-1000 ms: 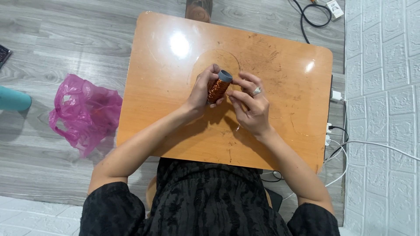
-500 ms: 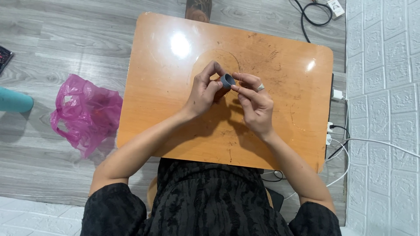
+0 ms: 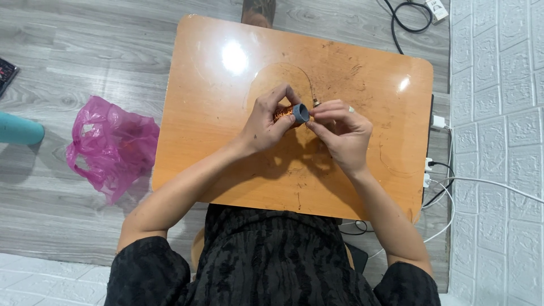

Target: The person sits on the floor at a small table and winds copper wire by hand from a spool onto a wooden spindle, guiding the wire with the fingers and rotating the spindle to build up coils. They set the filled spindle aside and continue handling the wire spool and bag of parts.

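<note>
Over the middle of a small orange wooden table (image 3: pixel 215 113), my left hand (image 3: pixel 267 122) grips a spool of copper-coloured wire with a grey end cap (image 3: pixel 295 113). The spool lies roughly level, cap pointing right. My right hand (image 3: pixel 341 131) is beside the cap, fingertips pinched together at a thin strand of wire. That thin wire (image 3: pixel 283 67) loops in an arc across the tabletop behind my hands.
A crumpled pink plastic bag (image 3: pixel 113 144) lies on the grey wood floor left of the table, with a teal cylinder (image 3: pixel 20 129) further left. Black and white cables and chargers (image 3: pixel 439 170) run along the right table edge by a white brick wall.
The spool has turned from tilted upright to nearly level, with its grey cap now facing right. My right fingers have shifted to pinch at the cap end.
</note>
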